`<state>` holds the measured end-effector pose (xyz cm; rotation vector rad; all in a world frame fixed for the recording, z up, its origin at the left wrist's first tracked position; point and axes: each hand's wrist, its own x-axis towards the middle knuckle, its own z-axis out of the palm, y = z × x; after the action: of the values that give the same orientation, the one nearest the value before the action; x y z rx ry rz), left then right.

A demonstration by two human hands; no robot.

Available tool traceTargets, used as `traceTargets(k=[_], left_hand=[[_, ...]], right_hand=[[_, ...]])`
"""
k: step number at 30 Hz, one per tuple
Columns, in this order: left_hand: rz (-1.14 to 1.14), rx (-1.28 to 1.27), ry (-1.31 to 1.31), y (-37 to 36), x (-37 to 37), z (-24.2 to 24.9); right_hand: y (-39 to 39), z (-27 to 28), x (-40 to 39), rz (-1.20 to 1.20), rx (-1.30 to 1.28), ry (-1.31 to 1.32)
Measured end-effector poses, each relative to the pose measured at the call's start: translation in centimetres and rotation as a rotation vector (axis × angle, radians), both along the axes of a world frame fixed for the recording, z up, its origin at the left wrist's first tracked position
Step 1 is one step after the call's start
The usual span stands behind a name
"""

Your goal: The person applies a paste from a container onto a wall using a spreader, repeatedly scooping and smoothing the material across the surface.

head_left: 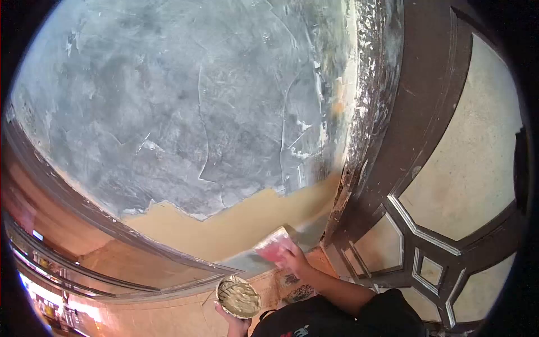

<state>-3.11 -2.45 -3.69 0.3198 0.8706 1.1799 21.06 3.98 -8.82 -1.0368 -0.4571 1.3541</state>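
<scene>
Black shirt (331, 319), pink scraper (273, 246) in right hand (294, 260)

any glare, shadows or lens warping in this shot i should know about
Head view: strong fisheye bending, with the brown frame curving and the corners black; head view: washed-out glare at lower left, detail lost there; head view: a soft shadow beside the red scraper; head view: cool, greyish light on the upper wall, warmer tones toward the bottom.
</scene>
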Motion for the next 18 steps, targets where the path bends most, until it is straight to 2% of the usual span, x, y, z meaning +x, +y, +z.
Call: traceTargets(k=[4,5,7,8,10,12,14,16,18], left_hand=[[-0.005,-0.005,0.026,0.0,0.3,0.7],[-0.012,0.005,0.040,0.2,0.6,1.1],[-0.007,0.022,0.071,0.0,1.1,2.1],[0.010,0.009,0.060,-0.1,1.0,2.1],[0.029,0.022,0.052,-0.2,0.9,2.1],[0.045,0.022,0.056,-0.5,0.9,2.3],[0.031,0.035,0.027,-0.6,0.4,1.6],[0.037,0.033,0.026,-1.0,0.4,1.5],[0.034,0.036,0.025,-0.9,0.5,1.5]], right_hand=[[4.2,10.3,-1.0,0.048,0.344,-0.036],[4.6,12.6,-1.2,0.045,0.340,0.021],[5.8,13.2,-1.0,0.057,0.349,-0.035],[6.1,11.5,-0.9,0.059,0.347,-0.030],[6.4,4.5,-0.1,-0.054,0.307,-0.303],[4.3,-2.4,0.5,-0.147,0.203,-0.389],[1.3,-7.0,2.3,-0.007,-0.227,-0.225],[-0.6,-12.9,4.7,0.066,-0.299,-0.302],[-1.4,-14.0,6.0,0.129,-0.366,-0.375]])
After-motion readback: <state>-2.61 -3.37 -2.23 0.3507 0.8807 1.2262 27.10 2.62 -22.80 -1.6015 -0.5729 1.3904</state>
